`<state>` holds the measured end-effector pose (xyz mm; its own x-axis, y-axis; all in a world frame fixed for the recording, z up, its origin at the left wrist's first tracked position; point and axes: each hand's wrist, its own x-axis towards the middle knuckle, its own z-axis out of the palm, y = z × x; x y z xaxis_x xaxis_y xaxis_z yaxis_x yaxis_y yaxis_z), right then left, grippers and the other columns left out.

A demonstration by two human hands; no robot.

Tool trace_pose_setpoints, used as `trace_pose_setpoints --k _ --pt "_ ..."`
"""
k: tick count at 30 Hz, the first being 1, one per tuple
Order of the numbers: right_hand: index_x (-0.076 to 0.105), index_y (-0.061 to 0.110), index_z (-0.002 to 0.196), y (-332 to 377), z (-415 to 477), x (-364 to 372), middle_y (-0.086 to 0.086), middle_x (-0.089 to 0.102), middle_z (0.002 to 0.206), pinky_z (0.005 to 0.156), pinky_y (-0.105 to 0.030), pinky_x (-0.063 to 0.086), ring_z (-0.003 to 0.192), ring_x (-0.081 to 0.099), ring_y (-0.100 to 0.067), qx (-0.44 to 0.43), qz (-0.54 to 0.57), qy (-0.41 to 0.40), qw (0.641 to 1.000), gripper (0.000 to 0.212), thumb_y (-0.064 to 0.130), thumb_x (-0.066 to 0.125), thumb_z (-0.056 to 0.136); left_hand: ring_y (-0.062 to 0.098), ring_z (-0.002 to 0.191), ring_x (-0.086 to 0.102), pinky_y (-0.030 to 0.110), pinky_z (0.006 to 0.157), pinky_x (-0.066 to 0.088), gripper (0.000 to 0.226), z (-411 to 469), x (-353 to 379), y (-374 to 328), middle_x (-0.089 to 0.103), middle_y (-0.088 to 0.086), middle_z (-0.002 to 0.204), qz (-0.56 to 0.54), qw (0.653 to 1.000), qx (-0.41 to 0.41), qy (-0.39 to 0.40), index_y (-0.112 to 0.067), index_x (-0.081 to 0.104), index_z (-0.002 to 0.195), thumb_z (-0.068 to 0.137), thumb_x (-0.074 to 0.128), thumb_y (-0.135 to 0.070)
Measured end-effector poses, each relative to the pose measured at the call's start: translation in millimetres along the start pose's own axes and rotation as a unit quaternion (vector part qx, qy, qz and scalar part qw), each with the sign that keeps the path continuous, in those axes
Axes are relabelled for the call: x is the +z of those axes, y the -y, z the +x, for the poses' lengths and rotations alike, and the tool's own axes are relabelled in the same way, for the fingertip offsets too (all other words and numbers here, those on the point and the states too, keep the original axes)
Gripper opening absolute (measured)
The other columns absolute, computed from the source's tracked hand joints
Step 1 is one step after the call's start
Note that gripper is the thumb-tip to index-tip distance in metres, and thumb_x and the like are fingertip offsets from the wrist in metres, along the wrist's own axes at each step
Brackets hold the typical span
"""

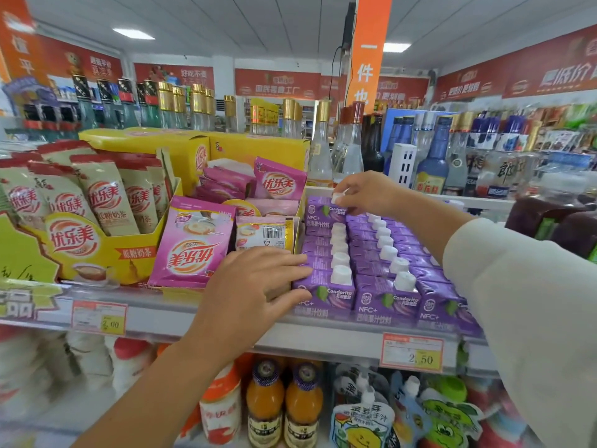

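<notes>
Shop shelving fills the head view, and the shelf (pixel 226 321) in front of me carries purple juice cartons (pixel 371 253) packed in rows running front to back, white caps up. My right hand (pixel 365 190) is at the far end of the left row, thumb and fingertips pinching the cap (pixel 336 198) of the back carton (pixel 318 210), which stands upright and seems higher than its neighbours. My left hand (pixel 252 286) is nearer me, fingers spread and fairly straight, laid against the left side of the front carton (pixel 326 291).

The row's long axis runs away from me. The back carton lies beyond and to the right of my left hand, and only the right hand holds it. I judge it must go straight down into the rear of that row.

Pink sachets (pixel 193 240) sit just beside the row on the left. My sleeve (pixel 517 302) hides the rightmost cartons. Whether a gap waits under the raised carton I cannot tell.
</notes>
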<state>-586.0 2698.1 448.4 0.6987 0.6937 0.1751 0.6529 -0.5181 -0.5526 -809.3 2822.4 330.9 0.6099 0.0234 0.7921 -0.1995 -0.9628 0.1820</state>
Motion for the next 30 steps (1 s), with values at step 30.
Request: trace_pose_setpoints --k 30 --pt "0.058 0.016 0.131 -19.3 33.0 12.6 -0.008 0.053 0.138 0.1 -0.03 0.037 0.121 0.051 -0.025 -0.015 -0.226 0.072 0.971 0.033 0.024 0.052 0.1 -0.004 0.113 0.053 0.041 0.091 0.052 0.035 -0.6 -3.0 -1.5 0.062 -0.024 0.125 -0.041 0.997 -0.063 0.009 -0.038 0.074 0.106 0.082 0.056 -0.056"
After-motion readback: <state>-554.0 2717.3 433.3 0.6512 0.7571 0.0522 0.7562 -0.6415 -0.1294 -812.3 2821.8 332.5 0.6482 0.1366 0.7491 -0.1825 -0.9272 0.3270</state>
